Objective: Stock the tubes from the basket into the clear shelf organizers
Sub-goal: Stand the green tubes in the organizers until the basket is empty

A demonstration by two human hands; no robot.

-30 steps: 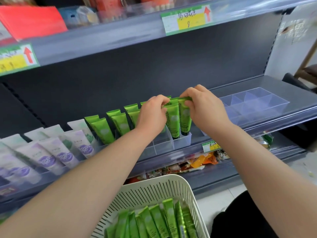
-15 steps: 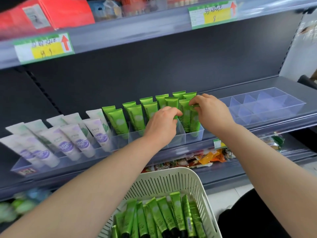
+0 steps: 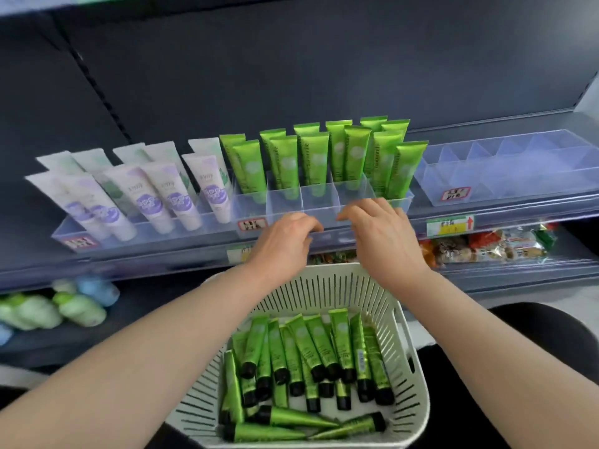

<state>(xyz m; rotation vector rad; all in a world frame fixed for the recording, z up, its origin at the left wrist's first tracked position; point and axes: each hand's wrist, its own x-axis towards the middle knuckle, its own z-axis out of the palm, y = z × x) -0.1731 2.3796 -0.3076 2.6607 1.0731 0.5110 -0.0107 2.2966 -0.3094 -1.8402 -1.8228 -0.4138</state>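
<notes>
My left hand and right hand hovered empty, fingers loosely curled, between the clear organizer and the basket of green tubes.

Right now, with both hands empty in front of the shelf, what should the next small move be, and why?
Probably lower the right hand into the basket and pinch one green tube. Both it and the left hand hold nothing, many tubes lie in the basket, and the middle organizer's front compartments stand empty.

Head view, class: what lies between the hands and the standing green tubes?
In the head view, the empty front compartments of the clear organizer lie there.
</notes>
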